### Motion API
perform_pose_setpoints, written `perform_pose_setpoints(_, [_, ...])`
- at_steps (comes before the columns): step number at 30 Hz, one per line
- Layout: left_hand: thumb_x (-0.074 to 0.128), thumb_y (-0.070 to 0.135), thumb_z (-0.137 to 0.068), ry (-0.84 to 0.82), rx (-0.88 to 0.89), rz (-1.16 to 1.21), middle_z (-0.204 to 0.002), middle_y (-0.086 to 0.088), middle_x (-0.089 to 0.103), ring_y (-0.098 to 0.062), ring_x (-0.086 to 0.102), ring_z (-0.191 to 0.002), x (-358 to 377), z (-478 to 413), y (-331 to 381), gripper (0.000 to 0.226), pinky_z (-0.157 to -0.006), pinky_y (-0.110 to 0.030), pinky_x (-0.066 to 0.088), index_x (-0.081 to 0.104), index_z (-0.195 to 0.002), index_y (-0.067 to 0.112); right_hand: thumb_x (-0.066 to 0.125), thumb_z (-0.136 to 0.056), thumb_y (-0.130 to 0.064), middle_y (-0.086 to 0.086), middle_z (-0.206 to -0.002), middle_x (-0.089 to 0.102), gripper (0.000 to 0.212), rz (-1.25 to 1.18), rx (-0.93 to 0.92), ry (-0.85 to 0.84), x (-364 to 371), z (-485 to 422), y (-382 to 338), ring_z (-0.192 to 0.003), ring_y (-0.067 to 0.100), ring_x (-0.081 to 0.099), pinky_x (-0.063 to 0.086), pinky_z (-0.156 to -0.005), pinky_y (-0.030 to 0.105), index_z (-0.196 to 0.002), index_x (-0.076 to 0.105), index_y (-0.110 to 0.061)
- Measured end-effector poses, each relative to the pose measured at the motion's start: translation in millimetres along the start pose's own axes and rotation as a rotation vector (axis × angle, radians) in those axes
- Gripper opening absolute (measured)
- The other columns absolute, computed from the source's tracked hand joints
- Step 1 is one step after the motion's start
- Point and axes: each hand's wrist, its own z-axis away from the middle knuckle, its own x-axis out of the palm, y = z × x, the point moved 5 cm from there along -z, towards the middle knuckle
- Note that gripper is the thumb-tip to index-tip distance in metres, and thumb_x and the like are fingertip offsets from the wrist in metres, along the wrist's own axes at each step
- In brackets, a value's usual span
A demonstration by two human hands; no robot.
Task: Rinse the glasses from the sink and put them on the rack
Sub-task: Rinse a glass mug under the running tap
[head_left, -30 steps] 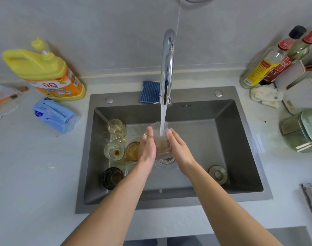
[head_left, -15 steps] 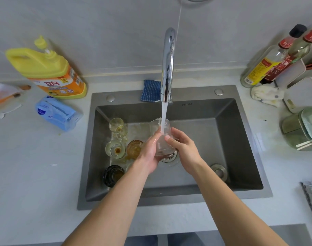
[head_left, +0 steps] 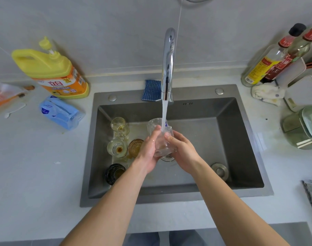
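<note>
Clear glass held over the sink, tilted, mouth toward the faucet — the water stream runs into it. Left hand wraps the glass's left side and base, fingers curled on it; right hand clasps the right side, thumb on the wall. Below left in the basin stand four more — two pale glasses, an amber glass, a dark glass. Yellow detergent jug on the tabletop, far left.

My forearms are bare to the frame edge, no sleeves, watch or rings; my left hand glistens wet, my right hand likewise unadorned.
</note>
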Motion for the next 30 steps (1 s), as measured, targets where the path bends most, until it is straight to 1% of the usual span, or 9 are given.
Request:
perform_pose_setpoints(4, [0.065, 0.052, -0.097, 0.043, 0.106, -0.151, -0.102, 0.001, 0.081, -0.021, 0.076, -0.101, 0, -2, 4, 0.024, -0.088, -0.04, 0.06, 0.083, -0.097, 0.035, 0.09, -0.078, -0.017, 0.003, -0.117, 0.075, 0.066, 0.079, -0.124, 0.172, -7, -3, -3, -0.102, 0.022, 0.075, 0.06, -0.091, 0.04, -0.135, 0.057, -0.014])
perform_pose_setpoints(6, [0.061, 0.051, -0.1, 0.079, 0.163, -0.281, -0.093, 0.005, 0.081, -0.017, 0.077, -0.091, -1, -2, 5, 0.026, -0.086, -0.04, 0.061, 0.082, -0.091, 0.04, 0.082, -0.088, -0.014, 0.003, -0.103, 0.076, 0.045, 0.146, -0.179, 0.242, -10, -2, -8, -0.085, 0.015, 0.073, 0.06, -0.075, 0.028, -0.129, 0.063, -0.014])
perform_pose_setpoints(9, [0.055, 0.061, -0.1, 0.116, 0.153, -0.307, -0.095, 0.002, 0.081, -0.023, 0.077, -0.098, -4, -2, 2, 0.029, -0.097, -0.05, 0.059, 0.08, -0.097, 0.047, 0.07, -0.098, -0.018, -0.001, -0.086, 0.076, 0.022, 0.203, -0.203, 0.252, -12, -4, -14, -0.068, 0.009, 0.065, 0.053, -0.063, 0.022, -0.119, 0.071, -0.012])
perform_pose_setpoints(14, [0.059, 0.071, -0.092, 0.064, -0.062, -0.046, -0.117, -0.006, 0.079, -0.028, 0.075, -0.111, -5, -3, -8, 0.055, -0.107, -0.053, 0.053, 0.077, -0.123, 0.028, 0.053, -0.105, -0.046, -0.018, -0.1, 0.078, 0.028, 0.257, -0.147, 0.102, 7, -1, -15, -0.089, -0.009, 0.071, 0.051, -0.073, 0.011, -0.118, 0.075, -0.033])
perform_pose_setpoints(17, [0.06, 0.064, -0.096, 0.056, -0.115, 0.033, -0.115, -0.01, 0.079, -0.028, 0.076, -0.109, 2, -5, -4, 0.052, -0.108, -0.05, 0.053, 0.081, -0.116, 0.02, 0.038, -0.107, -0.056, -0.025, -0.102, 0.075, 0.039, 0.274, -0.119, 0.052, 17, 1, -9, -0.098, -0.009, 0.07, 0.051, -0.089, 0.018, -0.128, 0.067, -0.04])
perform_pose_setpoints(21, [0.058, 0.057, -0.1, 0.09, -0.235, 0.189, -0.087, -0.015, 0.081, -0.03, 0.075, -0.094, 11, -3, 4, 0.059, -0.087, -0.044, 0.058, 0.085, -0.076, 0.011, 0.052, -0.106, -0.045, -0.015, -0.113, 0.075, 0.023, 0.398, -0.15, -0.042, 17, 5, -6, -0.106, -0.001, 0.071, 0.053, -0.102, 0.026, -0.128, 0.061, -0.046])
perform_pose_setpoints(25, [0.06, 0.058, -0.099, 0.144, -0.312, 0.285, -0.086, -0.02, 0.079, -0.034, 0.075, -0.09, 9, -6, 5, 0.057, -0.081, -0.047, 0.061, 0.073, -0.109, 0.003, 0.066, -0.101, -0.024, -0.006, -0.127, 0.073, 0.052, 0.548, -0.227, -0.088, 0, 7, -7, -0.12, 0.011, 0.068, 0.051, -0.106, 0.03, -0.15, 0.051, -0.03])
perform_pose_setpoints(27, [0.058, 0.061, -0.099, 0.131, -0.336, 0.285, -0.09, -0.02, 0.078, -0.034, 0.076, -0.082, 10, -5, 3, 0.059, -0.083, -0.047, 0.061, 0.072, -0.113, 0.005, 0.063, -0.102, -0.015, -0.003, -0.127, 0.074, 0.046, 0.46, -0.208, -0.08, -9, 6, -8, -0.121, 0.016, 0.068, 0.05, -0.107, 0.031, -0.146, 0.057, -0.026])
perform_pose_setpoints(30, [0.059, 0.061, -0.098, 0.066, -0.327, 0.246, -0.102, -0.02, 0.077, -0.033, 0.074, -0.088, 7, -1, -3, 0.06, -0.088, -0.045, 0.06, 0.074, -0.116, 0.006, 0.05, -0.105, -0.022, -0.001, -0.126, 0.074, 0.04, 0.218, -0.069, -0.037, -13, 4, -3, -0.118, 0.02, 0.068, 0.047, -0.107, 0.035, -0.142, 0.061, -0.026])
